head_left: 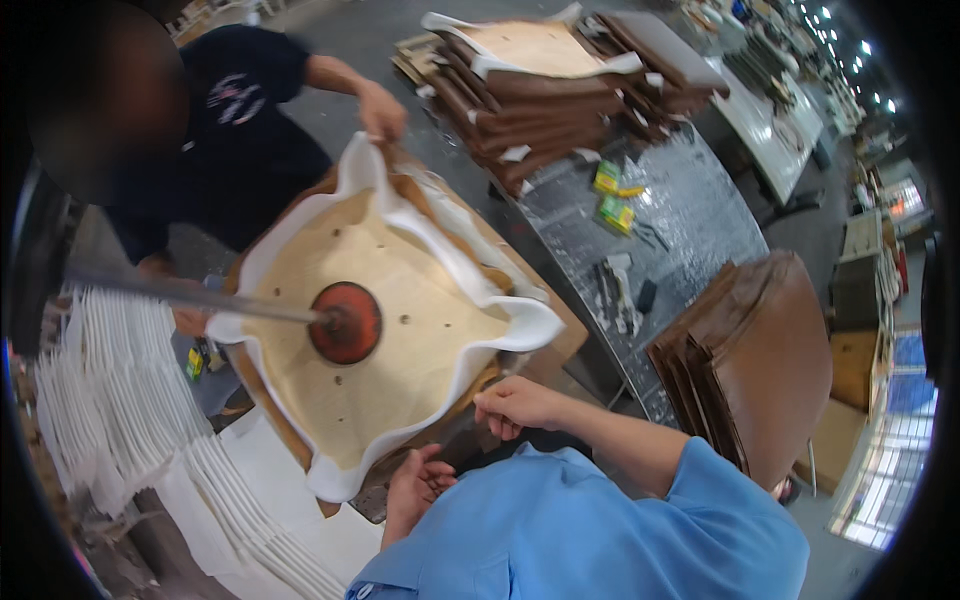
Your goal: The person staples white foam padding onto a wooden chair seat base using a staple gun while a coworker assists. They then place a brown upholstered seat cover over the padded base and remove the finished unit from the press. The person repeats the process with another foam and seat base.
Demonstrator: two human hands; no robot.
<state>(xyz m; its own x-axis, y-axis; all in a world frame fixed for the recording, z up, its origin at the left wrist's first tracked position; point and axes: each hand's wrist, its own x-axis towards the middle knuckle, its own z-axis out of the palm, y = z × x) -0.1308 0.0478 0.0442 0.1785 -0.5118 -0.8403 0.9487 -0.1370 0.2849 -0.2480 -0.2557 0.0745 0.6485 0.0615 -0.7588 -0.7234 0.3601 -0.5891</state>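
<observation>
Upholstery step: seat panel (385, 330) clamped on the jig under a red press disc (346, 322), white foam edge (500, 320) being wrapped.

Right hand (515, 405) is curled shut, apparently pinching the cover at the near corner; left hand (415, 485) hangs half-open just below the edge, holding nothing. A co-worker's hand (383, 110) tugs the far corner. Judging by this, next comes pulling the cover taut and even.

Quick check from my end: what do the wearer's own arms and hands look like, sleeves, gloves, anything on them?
Both hands, the left hand and the right hand, are bare, with no gloves. A light blue short sleeve ends near the right elbow, leaving the forearm bare. No watch or rings show.
</observation>
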